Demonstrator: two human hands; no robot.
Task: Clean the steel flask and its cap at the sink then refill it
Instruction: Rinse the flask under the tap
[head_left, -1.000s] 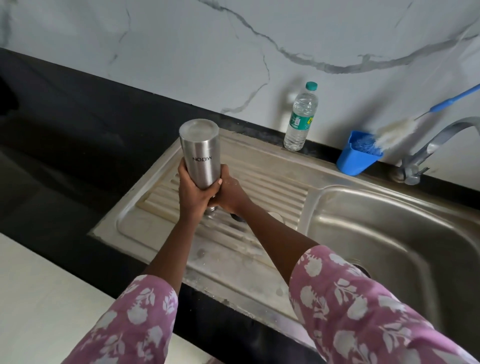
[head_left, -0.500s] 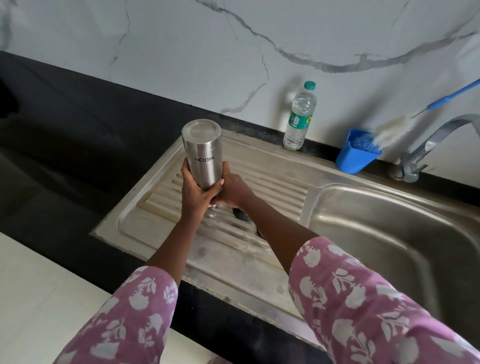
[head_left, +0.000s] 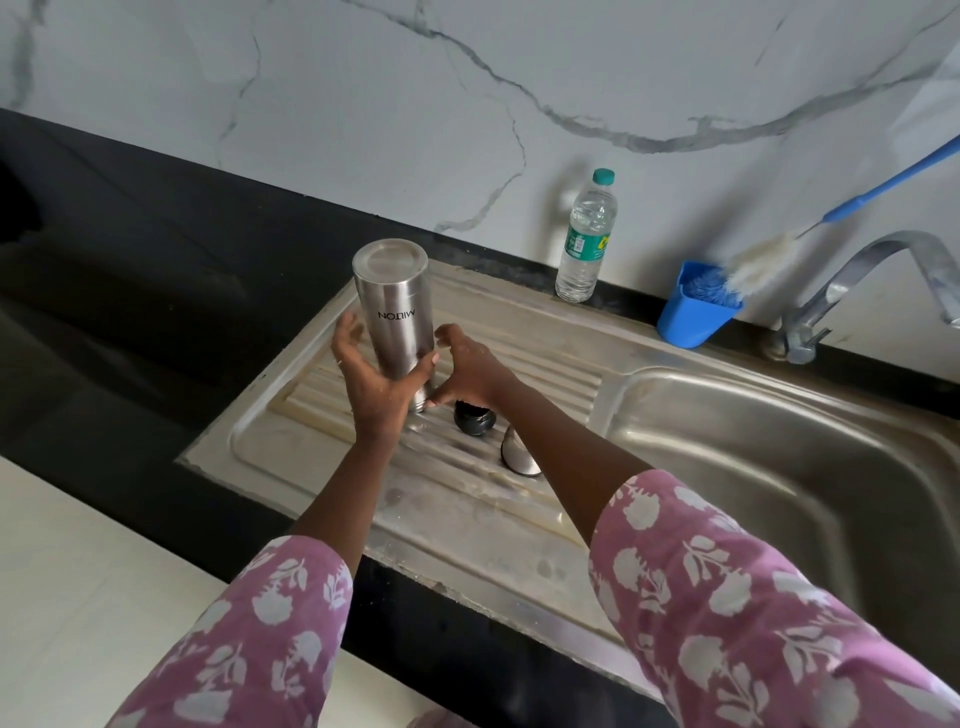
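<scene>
Flask (head_left: 397, 312): steel, stands upside down, mouth on the ribbed drainboard (head_left: 467, 519), base up, leaning a bit. Rigid, won't dent easily; prob. light w/ nothing in it, since the mouth is down and anything left inside would run out (inside not visible). Smooth wall, likely wet, so slippery. Best hold is a full wrap at mid-body, or at the narrower neck where fingers get a step to catch on. Tall and narrow, so tippy on the ribs.

Left hand (head_left: 371, 387) cups the lower body loosely: thumb across the front, fingers spread on the far side, partly off the wall. Right hand (head_left: 470, 366) has a tip at the neck, other fingers raised beside the body; can't tell if it pinches or only touches.

Cap parts lie on the drainboard just right of the flask, under the right wrist: black stopper (head_left: 472, 420), steel cap (head_left: 519, 460). Small, round, may roll.

At the wall: clear plastic bottle (head_left: 584, 244), green lid on, water inside, level unclear. Blue cup (head_left: 691, 317) holds blue bristles and a leaning brush (head_left: 761, 257) w/ white head. Tap (head_left: 857, 275) over the basin (head_left: 779, 467); no stream seen.
</scene>
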